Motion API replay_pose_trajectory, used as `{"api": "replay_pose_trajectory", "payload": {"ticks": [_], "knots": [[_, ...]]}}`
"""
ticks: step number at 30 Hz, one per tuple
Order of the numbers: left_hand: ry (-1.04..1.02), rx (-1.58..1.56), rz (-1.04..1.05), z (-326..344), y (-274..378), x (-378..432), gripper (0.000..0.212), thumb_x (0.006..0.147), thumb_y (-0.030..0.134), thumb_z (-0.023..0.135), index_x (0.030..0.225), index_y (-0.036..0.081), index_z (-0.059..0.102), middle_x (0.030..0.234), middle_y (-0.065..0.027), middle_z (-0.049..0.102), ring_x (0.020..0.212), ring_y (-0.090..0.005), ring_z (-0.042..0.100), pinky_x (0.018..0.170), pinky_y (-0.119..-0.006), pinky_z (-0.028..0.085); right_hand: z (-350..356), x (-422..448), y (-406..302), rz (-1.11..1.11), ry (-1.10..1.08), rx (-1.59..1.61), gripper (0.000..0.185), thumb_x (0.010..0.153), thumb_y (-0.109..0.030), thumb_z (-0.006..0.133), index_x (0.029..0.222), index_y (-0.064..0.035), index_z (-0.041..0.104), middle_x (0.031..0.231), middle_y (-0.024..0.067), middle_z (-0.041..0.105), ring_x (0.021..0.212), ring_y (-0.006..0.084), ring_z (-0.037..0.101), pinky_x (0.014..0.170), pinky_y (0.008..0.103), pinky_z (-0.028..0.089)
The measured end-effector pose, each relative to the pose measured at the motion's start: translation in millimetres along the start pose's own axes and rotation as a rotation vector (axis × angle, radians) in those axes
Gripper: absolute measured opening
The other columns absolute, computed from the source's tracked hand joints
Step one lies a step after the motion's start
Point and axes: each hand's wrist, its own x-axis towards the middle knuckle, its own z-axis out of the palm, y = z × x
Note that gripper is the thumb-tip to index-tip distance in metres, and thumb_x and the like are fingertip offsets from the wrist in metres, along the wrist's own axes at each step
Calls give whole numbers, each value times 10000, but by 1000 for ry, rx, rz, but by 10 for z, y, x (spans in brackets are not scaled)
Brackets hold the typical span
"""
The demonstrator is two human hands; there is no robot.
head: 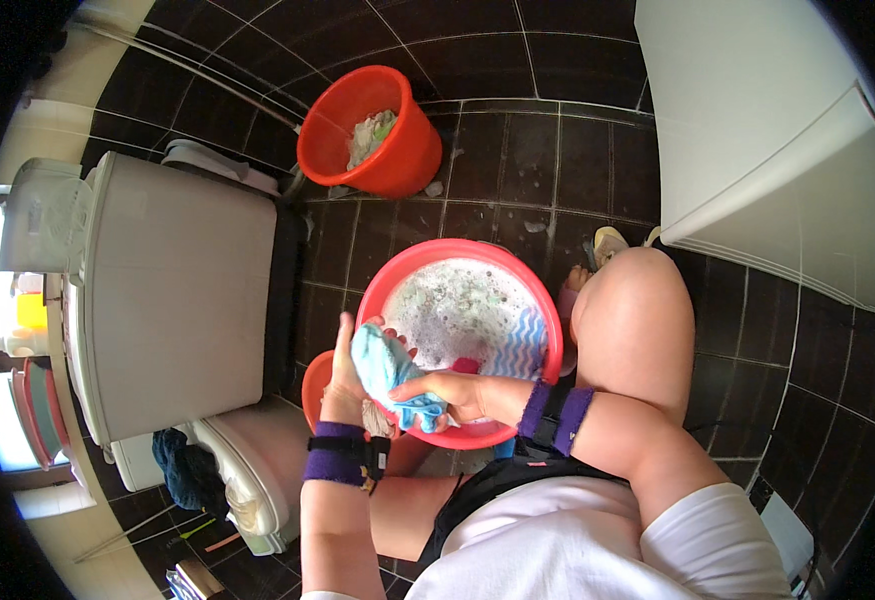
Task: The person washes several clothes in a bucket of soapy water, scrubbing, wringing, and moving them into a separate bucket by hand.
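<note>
A light blue cloth (382, 361) is bunched between my two hands, over the near left rim of a round pink-red basin (553, 330). My left hand (347, 371) supports it from the left, with the thumb up along its side and fingertips showing behind it. My right hand (456, 394) grips the cloth's lower end, thumb on top. In the basin lies foamy water (445, 307), with a blue-and-white wavy-striped cloth (521, 345) at its right side. A small dark pink thing (466, 365) shows beside it in the foam.
Beyond the basin stands an orange-red bucket (415, 142) with cloths inside. Another orange container (316, 386), partly hidden, is by my left wrist. A large white appliance (182, 292) is on the left, with a toilet (257, 465) nearer me. A white cabinet-like unit (752, 150) stands at right.
</note>
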Motion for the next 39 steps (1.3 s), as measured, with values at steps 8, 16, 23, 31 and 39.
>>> {"api": "replay_pose_trajectory", "payload": {"ticks": [8, 16, 23, 31, 39], "knots": [[-508, -573, 481, 379, -410, -256, 527, 833, 539, 574, 1236, 207, 502, 1183, -27, 519, 1074, -215, 482, 912, -382, 417, 370, -128, 27, -111, -251, 623, 553, 856, -192, 607, 1304, -10, 337, 1167, 154, 526, 940, 269, 572, 624, 286, 532], [72, -55, 178, 32, -29, -148, 120, 810, 146, 652, 810, 151, 532, 765, -22, 540, 798, -206, 558, 735, -385, 501, 109, 128, -35, 125, -261, 538, 391, 874, -213, 634, 1132, 5, 437, 966, 76, 495, 754, 119, 517, 376, 152, 365], [221, 318, 164, 155, 121, -5, 143, 782, 25, 627, 728, 93, 513, 683, -45, 548, 616, -194, 577, 572, -326, 506, 136, 178, -105, 3, 166, -101, 282, 829, -309, 681, 931, -77, 558, 731, 8, 552, 522, 70, 508, 346, 165, 303], [347, 952, 198, 138, 4, 260, 100, 751, 47, 641, 737, 63, 543, 660, -51, 540, 595, -166, 553, 537, -315, 450, 2, 251, 11, -41, 355, -309, 222, 792, -292, 678, 857, -102, 584, 622, -4, 548, 471, 86, 511, 350, 218, 308], [474, 1654, 281, 253, -264, 381, 292, 740, 160, 618, 1000, 29, 641, 884, -247, 644, 856, -379, 630, 768, -411, 497, -271, 487, 256, -176, 540, -505, 174, 761, -186, 642, 851, -72, 545, 623, 27, 551, 456, 137, 521, 398, 288, 391]]}}
